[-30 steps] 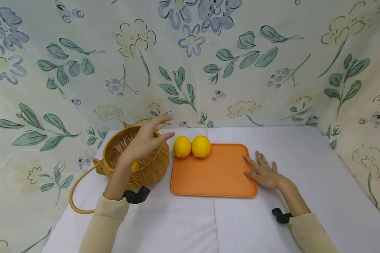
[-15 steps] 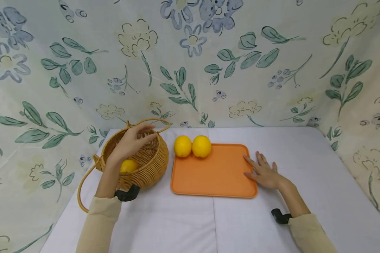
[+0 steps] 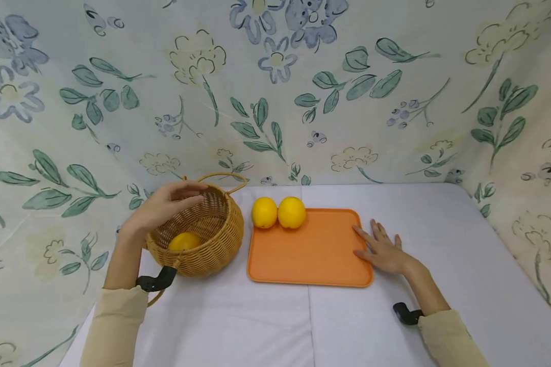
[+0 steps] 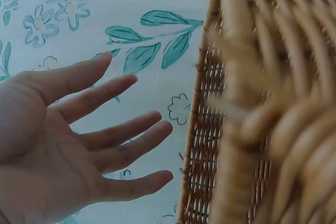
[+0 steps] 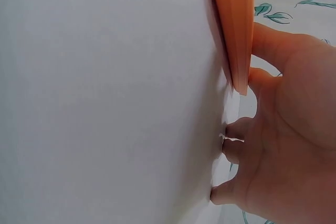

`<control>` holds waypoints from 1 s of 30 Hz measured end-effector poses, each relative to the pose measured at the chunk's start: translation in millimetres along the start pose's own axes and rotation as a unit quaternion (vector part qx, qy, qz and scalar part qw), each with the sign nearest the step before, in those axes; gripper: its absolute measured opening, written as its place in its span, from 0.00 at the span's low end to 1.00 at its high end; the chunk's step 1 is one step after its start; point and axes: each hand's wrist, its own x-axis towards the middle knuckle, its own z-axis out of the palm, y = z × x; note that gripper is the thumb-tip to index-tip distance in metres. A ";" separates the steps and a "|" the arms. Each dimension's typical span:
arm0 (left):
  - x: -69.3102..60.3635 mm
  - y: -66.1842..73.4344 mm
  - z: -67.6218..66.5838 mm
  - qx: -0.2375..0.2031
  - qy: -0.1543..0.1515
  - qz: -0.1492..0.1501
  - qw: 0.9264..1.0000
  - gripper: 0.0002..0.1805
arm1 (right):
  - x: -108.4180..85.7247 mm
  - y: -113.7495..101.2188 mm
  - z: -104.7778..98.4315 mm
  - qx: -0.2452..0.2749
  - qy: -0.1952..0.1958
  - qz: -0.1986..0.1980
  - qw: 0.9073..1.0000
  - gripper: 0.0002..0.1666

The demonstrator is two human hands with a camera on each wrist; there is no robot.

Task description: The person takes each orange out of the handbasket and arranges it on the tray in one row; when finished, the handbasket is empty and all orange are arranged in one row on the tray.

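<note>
My left hand hovers over the left part of the wicker basket, its fingers spread and nothing in them; the left wrist view shows the empty palm beside the woven rim. Inside the basket lies one yellow round fruit. At the right edge of the orange tray rests my right hand, its thumb and a finger touching the tray's rim and the other fingertips on the white cloth. Two yellow fruits sit side by side at the tray's far left corner.
The basket's thin loop handle stands out at its far side; the other handle droops at the near left, partly behind the left arm. White cloth covers the table. A floral curtain hangs behind.
My left hand has moved left, from above the basket's right side to its left side, uncovering the fruit inside. The right hand, tray and two fruits have stayed in place.
</note>
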 end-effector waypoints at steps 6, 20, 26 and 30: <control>7.8 -11.7 -23.3 0.004 -0.048 -0.018 0.999 0.29 | 1.2 0.8 1.6 -0.004 0.004 0.002 1.000 0.48; 37.4 -50.7 -50.8 0.002 -0.222 -0.025 0.975 0.20 | 1.7 -0.4 1.5 -0.006 0.005 0.001 1.000 0.47; 47.2 -42.0 -55.9 0.031 -0.280 -0.054 0.958 0.20 | 0.1 -1.0 0.6 -0.005 0.002 0.001 1.000 0.47; 56.5 -33.7 -57.6 0.038 -0.285 -0.093 0.953 0.21 | -0.5 -2.3 0.0 -0.004 0.003 -0.001 1.000 0.47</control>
